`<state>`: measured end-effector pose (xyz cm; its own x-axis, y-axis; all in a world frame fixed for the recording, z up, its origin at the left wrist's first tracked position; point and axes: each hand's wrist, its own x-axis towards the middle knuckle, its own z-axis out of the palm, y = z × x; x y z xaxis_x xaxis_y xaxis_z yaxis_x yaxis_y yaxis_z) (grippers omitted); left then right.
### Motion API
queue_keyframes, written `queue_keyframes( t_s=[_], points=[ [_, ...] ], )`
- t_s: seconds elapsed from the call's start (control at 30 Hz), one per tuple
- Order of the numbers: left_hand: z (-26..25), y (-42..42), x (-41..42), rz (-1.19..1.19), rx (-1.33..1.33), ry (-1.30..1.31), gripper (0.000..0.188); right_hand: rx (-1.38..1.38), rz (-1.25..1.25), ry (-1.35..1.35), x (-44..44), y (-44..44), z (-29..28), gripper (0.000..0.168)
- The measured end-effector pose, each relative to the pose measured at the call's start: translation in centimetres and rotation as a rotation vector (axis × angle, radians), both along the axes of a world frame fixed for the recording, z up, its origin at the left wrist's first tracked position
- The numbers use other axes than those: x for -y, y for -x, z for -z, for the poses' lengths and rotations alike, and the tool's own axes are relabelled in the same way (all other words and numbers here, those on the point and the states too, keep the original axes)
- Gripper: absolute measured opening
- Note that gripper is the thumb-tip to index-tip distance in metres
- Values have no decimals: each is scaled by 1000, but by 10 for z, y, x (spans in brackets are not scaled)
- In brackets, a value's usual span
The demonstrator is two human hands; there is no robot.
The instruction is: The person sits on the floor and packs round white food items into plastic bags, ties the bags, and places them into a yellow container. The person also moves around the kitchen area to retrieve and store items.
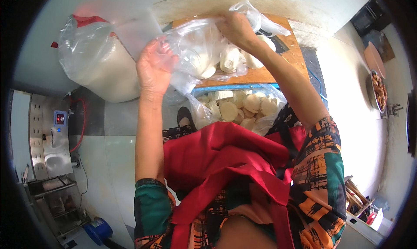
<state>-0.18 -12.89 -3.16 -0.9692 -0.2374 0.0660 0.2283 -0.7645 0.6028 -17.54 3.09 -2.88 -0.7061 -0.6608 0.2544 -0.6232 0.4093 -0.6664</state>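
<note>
My left hand (pixel 156 61) is raised at the left of a clear plastic bag (pixel 195 37), its fingers behind or inside the thin film. With curled fingers my right hand (pixel 237 30) grips the bag's upper right part. Under and beside the bag, several peeled white vegetables (pixel 230 59) lie on a wooden board (pixel 254 75). Part of a dark flat blade-like thing (pixel 280 44) shows beyond my right wrist. Just below the board, a plastic-lined blue container holds thick pale slices (pixel 229 111).
A large filled plastic sack (pixel 101 63) stands left of the board. Farther left are a steel appliance (pixel 53 135) with a red hose (pixel 85 118) and a blue round object (pixel 97 231). At the right, a metal bowl (pixel 373 91) of brownish food sits near a pink basin (pixel 374 60).
</note>
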Motion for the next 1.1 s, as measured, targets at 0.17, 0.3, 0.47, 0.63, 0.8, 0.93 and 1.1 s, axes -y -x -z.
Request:
queue_keyframes(
  t_s=[0.17,0.3,0.47,0.63,0.8,0.93,1.1],
  points=[
    [-9,0,-11,-592,313,531,24,123,-333,198,-11,2,-35,45],
    [1,1,16,-830,315,249,23,290,-194,230,-68,37,-4,49],
    [3,-7,22,-788,285,288,19,-220,-50,-320,-124,52,82,75],
    [2,1,13,-711,279,346,19,-294,6,-561,-103,27,94,100],
    [6,3,5,-718,347,345,19,-367,27,-600,-91,30,112,95],
    [15,8,13,-723,345,336,18,-294,5,-180,-101,61,123,57],
    [10,13,5,-711,371,356,18,-41,64,-200,-105,94,130,56]
  ],
)
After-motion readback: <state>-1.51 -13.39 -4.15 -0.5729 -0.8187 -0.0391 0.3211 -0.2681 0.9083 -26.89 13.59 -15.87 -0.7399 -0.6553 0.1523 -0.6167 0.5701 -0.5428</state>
